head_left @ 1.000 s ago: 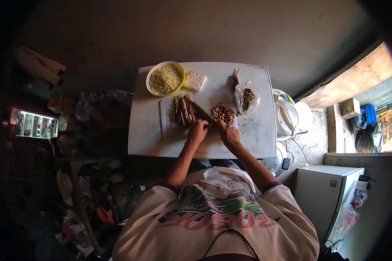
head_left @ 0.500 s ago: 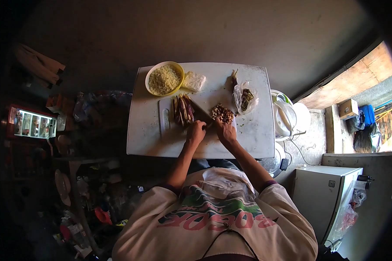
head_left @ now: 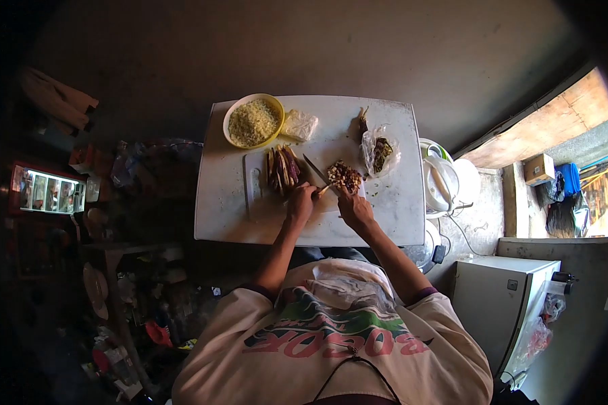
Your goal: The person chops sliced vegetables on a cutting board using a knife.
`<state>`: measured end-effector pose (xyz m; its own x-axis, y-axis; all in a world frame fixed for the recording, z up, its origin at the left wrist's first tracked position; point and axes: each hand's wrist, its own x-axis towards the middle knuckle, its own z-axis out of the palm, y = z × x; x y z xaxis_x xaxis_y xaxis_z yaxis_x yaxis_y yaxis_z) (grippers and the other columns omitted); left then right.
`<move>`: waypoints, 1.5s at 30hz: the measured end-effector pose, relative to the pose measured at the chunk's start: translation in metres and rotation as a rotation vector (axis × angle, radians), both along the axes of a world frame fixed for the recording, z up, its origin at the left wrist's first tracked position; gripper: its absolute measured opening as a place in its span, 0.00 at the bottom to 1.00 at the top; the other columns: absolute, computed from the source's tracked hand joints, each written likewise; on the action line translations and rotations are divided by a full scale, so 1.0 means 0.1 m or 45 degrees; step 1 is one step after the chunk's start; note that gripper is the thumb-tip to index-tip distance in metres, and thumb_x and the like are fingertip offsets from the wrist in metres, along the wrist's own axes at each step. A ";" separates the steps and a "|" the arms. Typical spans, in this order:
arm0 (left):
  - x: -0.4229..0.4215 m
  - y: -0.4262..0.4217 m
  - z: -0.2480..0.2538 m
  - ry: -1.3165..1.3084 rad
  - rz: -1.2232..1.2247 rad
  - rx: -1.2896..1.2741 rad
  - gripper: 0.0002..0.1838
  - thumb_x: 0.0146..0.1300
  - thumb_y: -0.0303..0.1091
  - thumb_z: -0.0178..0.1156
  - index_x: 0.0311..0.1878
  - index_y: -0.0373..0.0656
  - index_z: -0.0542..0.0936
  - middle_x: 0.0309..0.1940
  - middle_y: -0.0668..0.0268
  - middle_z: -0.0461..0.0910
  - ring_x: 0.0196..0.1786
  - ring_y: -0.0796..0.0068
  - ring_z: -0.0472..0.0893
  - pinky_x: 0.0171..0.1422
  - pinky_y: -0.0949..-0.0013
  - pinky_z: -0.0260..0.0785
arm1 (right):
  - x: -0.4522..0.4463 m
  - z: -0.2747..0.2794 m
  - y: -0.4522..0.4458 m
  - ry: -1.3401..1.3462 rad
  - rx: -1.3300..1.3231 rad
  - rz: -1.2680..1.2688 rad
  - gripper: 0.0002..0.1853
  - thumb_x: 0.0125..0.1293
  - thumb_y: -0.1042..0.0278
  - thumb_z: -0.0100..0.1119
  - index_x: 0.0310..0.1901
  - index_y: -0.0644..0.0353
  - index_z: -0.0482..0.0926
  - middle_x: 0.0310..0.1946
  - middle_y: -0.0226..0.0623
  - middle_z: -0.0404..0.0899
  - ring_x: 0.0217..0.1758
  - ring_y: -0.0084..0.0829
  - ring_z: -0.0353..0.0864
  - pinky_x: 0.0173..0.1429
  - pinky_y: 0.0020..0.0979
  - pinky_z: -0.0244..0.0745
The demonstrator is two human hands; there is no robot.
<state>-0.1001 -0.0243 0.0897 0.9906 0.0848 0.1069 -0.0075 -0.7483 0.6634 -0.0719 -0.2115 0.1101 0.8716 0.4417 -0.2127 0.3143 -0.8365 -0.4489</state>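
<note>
My right hand (head_left: pixel 355 206) is closed around the handle end of a knife (head_left: pixel 316 168), whose blade slants up and left over the table. Closed fingers of my left hand (head_left: pixel 300 199) pinch a small pale eggplant strip (head_left: pixel 324 190) beside the blade; most of it is hidden. Just beyond my right hand lies a pile of chopped eggplant (head_left: pixel 345 175), dark purple and cream. Long cut eggplant strips (head_left: pixel 283 168) lie bunched on a white cutting board (head_left: pixel 255 177), above my left hand.
A yellow bowl (head_left: pixel 280 115) of pale chopped food stands at the table's far left, beside a clear-wrapped white packet (head_left: pixel 300 125). At right lie a dark eggplant (head_left: pixel 363 123) and a plastic bag (head_left: pixel 383 154) with contents. A small white fridge (head_left: pixel 496 304) stands right of the table (head_left: pixel 277 233).
My left hand has moved slightly left, away from the knife. The right hand has shifted a little right, and the blade now shows brighter and nearer the chopped pile.
</note>
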 end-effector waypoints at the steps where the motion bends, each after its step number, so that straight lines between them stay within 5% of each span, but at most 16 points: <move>1: 0.01 0.00 0.02 0.002 -0.003 0.000 0.07 0.53 0.26 0.66 0.36 0.38 0.83 0.33 0.54 0.79 0.41 0.51 0.80 0.43 0.56 0.72 | -0.05 -0.02 -0.02 0.002 0.000 -0.003 0.28 0.68 0.64 0.45 0.70 0.42 0.61 0.46 0.59 0.78 0.33 0.52 0.84 0.40 0.52 0.79; 3: 0.02 -0.01 0.03 0.022 0.020 0.013 0.06 0.52 0.25 0.65 0.35 0.37 0.83 0.33 0.54 0.79 0.41 0.52 0.80 0.44 0.57 0.72 | -0.14 -0.10 -0.06 -0.092 0.024 -0.024 0.17 0.68 0.63 0.46 0.56 0.56 0.69 0.24 0.53 0.79 0.26 0.55 0.81 0.31 0.54 0.75; 11: 0.02 0.03 -0.05 0.102 -0.010 -0.044 0.10 0.48 0.22 0.66 0.37 0.36 0.83 0.37 0.54 0.81 0.42 0.52 0.81 0.48 0.58 0.74 | -0.25 -0.37 0.03 -0.122 0.119 -0.092 0.18 0.69 0.63 0.45 0.59 0.49 0.69 0.26 0.53 0.80 0.30 0.56 0.81 0.35 0.55 0.74; 15: 0.05 0.03 -0.13 0.015 -0.093 0.068 0.12 0.47 0.19 0.63 0.38 0.35 0.83 0.38 0.54 0.81 0.43 0.51 0.81 0.49 0.58 0.74 | 0.10 -0.39 0.20 0.096 -0.031 -0.032 0.25 0.68 0.62 0.44 0.67 0.40 0.65 0.40 0.51 0.79 0.40 0.52 0.81 0.45 0.52 0.74; 18: 0.02 0.01 -0.15 0.016 -0.044 0.070 0.12 0.47 0.18 0.61 0.38 0.34 0.83 0.38 0.53 0.81 0.43 0.51 0.81 0.49 0.58 0.74 | 0.26 -1.04 0.13 -0.594 0.162 0.063 0.24 0.67 0.61 0.46 0.66 0.38 0.66 0.42 0.53 0.79 0.40 0.54 0.81 0.43 0.52 0.76; 22: 0.03 -0.02 -0.16 -0.059 0.058 -0.019 0.10 0.49 0.20 0.63 0.37 0.35 0.83 0.37 0.53 0.81 0.43 0.51 0.81 0.49 0.58 0.74 | 0.29 -1.02 0.07 -0.124 -0.028 0.049 0.33 0.67 0.71 0.41 0.72 0.26 0.56 0.57 0.55 0.71 0.53 0.51 0.78 0.57 0.50 0.74; 27: 0.04 -0.03 -0.11 0.031 0.069 -0.056 0.10 0.50 0.25 0.65 0.38 0.36 0.83 0.36 0.53 0.80 0.41 0.50 0.80 0.47 0.57 0.73 | -0.10 -0.45 0.02 0.033 -0.052 -0.032 0.28 0.67 0.65 0.46 0.70 0.41 0.61 0.36 0.51 0.80 0.32 0.52 0.82 0.38 0.52 0.77; 30: 0.03 -0.02 -0.08 0.051 0.027 -0.061 0.10 0.50 0.23 0.64 0.38 0.35 0.83 0.35 0.52 0.80 0.40 0.50 0.79 0.46 0.56 0.73 | -0.28 -0.53 0.04 -0.134 0.053 -0.062 0.25 0.67 0.62 0.47 0.66 0.45 0.64 0.29 0.50 0.80 0.30 0.53 0.81 0.33 0.51 0.76; 37: 0.00 0.00 -0.05 -0.005 -0.091 0.109 0.11 0.49 0.21 0.62 0.38 0.34 0.82 0.37 0.51 0.79 0.42 0.48 0.80 0.46 0.56 0.74 | 0.25 -1.07 0.34 -0.459 0.171 0.081 0.28 0.68 0.66 0.44 0.70 0.41 0.59 0.32 0.49 0.80 0.33 0.50 0.82 0.37 0.52 0.75; 39: -0.01 -0.05 0.01 0.031 0.026 0.090 0.10 0.49 0.20 0.60 0.37 0.34 0.82 0.36 0.50 0.79 0.42 0.47 0.79 0.45 0.55 0.73 | 0.29 -0.86 0.22 -0.486 0.236 0.074 0.19 0.68 0.64 0.46 0.61 0.51 0.68 0.31 0.50 0.80 0.30 0.53 0.80 0.36 0.53 0.74; 41: 0.01 -0.02 -0.06 -0.030 0.041 0.020 0.10 0.50 0.19 0.59 0.37 0.34 0.82 0.36 0.50 0.79 0.41 0.47 0.79 0.45 0.55 0.73 | 0.28 -0.61 0.26 0.001 -0.029 0.062 0.29 0.69 0.61 0.47 0.72 0.39 0.58 0.40 0.46 0.80 0.40 0.50 0.82 0.43 0.50 0.75; 45: 0.03 -0.06 -0.06 -0.092 0.071 -0.114 0.09 0.50 0.19 0.59 0.37 0.35 0.82 0.34 0.50 0.79 0.40 0.48 0.80 0.45 0.55 0.73 | -0.03 -0.60 0.10 -0.171 0.246 -0.005 0.28 0.68 0.60 0.47 0.70 0.41 0.59 0.36 0.50 0.80 0.37 0.53 0.81 0.41 0.53 0.75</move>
<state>-0.0970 -0.0306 0.0838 0.9741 0.1521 0.1675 -0.0178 -0.6865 0.7269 -0.0746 -0.2012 0.0505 0.8881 0.4596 -0.0062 0.3791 -0.7402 -0.5553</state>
